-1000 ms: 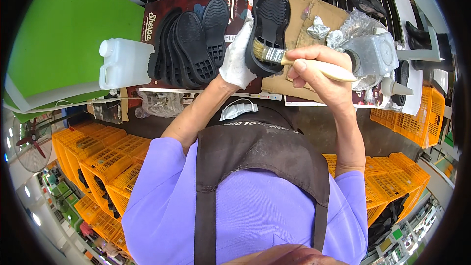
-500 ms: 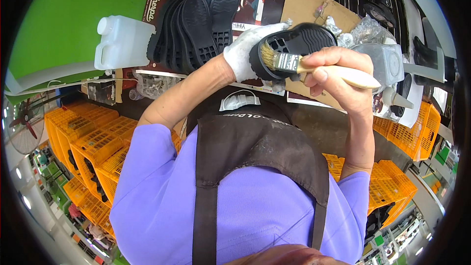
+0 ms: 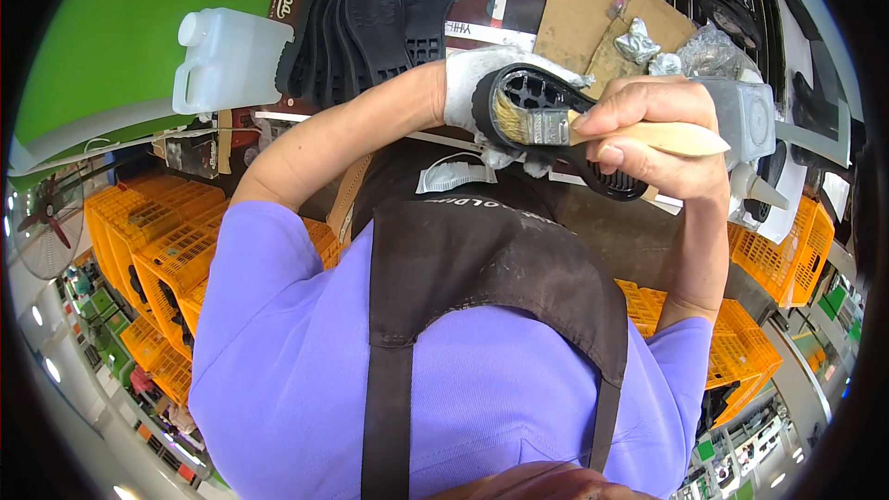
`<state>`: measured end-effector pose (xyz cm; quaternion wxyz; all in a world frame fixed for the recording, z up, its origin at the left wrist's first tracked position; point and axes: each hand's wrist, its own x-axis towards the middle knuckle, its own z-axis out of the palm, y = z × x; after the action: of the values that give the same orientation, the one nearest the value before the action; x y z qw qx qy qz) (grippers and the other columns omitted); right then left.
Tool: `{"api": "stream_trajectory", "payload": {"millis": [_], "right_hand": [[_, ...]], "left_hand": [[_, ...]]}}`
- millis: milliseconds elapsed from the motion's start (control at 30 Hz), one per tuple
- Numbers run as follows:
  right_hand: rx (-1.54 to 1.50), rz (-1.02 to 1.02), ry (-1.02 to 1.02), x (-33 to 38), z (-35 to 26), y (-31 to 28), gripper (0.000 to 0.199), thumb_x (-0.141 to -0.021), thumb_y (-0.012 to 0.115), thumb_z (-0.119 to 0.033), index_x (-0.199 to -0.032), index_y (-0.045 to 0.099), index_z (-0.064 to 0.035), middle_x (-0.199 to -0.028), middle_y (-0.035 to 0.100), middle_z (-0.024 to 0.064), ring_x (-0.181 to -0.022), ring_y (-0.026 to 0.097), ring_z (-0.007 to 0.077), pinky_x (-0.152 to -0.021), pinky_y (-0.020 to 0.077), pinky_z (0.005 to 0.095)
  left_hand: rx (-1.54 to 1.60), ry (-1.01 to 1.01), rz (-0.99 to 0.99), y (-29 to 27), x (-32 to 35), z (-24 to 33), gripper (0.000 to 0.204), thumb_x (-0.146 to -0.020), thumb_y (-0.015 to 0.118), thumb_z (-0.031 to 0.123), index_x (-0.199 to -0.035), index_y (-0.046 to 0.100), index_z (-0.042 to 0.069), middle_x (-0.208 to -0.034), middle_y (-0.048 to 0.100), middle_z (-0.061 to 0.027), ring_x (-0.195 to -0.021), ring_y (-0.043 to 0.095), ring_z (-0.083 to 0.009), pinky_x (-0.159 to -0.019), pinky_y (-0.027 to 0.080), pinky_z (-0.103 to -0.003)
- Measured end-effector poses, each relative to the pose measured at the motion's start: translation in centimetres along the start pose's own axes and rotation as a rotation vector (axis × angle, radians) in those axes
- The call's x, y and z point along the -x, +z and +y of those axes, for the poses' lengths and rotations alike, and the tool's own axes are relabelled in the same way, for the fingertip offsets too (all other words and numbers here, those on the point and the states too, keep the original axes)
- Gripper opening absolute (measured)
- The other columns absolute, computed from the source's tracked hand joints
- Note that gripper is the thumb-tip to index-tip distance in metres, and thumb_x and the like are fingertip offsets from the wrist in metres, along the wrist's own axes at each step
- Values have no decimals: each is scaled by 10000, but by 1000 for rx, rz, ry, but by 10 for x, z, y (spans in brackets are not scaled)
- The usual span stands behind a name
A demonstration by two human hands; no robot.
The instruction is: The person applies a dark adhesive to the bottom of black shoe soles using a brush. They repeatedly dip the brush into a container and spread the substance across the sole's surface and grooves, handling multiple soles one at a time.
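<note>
My left hand (image 3: 468,83), in a white glove, is closed around a black shoe sole (image 3: 540,83). The sole slants toward the lower right, its cupped end with a grid of hollows upward and its narrower end below my right hand. Between the fingers of my bare right hand (image 3: 662,125) is a flat paintbrush (image 3: 548,127) with a pale wooden handle. Its bristles touch the inside of the sole near the left rim, where the surface looks wet. Left-hand fingertips show partly beneath the sole.
Several black soles (image 3: 375,18) lean in a row beyond my left forearm. A white plastic jug (image 3: 231,60) stands left of them. To the right are crumpled plastic (image 3: 713,57), a translucent container (image 3: 741,116) and a nozzle bottle (image 3: 764,191). Orange crates (image 3: 181,241) stand lower left.
The sole has turned clockwise, so its far end now points down to the right instead of up. My right hand and the brush have shifted slightly right and down.
</note>
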<state>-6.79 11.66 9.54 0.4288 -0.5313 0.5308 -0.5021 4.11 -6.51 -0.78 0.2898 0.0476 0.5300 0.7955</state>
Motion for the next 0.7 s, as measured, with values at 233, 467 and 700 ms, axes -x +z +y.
{"api": "stream_trajectory", "payload": {"millis": [233, 467, 700], "right_hand": [[3, -225, 8, -11, 7, -14, 156, -735, 665, -14, -887, 663, 23, -838, 655, 124, -802, 619, 204, -709, 478, 290], [10, -329, -18, -10, 15, -19, 140, -754, 644, -1, -890, 668, 22, -830, 654, 115, -780, 607, 199, -678, 471, 290], [63, -306, 105, 18, 19, -26, 137, -744, 638, 12, -877, 671, 13, -791, 642, 106, -748, 600, 189, -638, 460, 299]], "left_hand": [[-202, -17, -58, -2, 1, 3, 461, -691, 701, 3, -1128, 555, 19, -976, 648, -62, -822, 611, -89, -732, 527, -233], [-157, -45, -118, -12, -4, -9, 327, -820, 551, 16, -1146, 549, -14, -1032, 627, -105, -877, 610, -124, -760, 517, -245], [157, -111, -147, -11, -1, -13, 347, -884, 429, 32, -1224, 493, 6, -1113, 592, -134, -912, 612, -152, -809, 505, -255]]}}
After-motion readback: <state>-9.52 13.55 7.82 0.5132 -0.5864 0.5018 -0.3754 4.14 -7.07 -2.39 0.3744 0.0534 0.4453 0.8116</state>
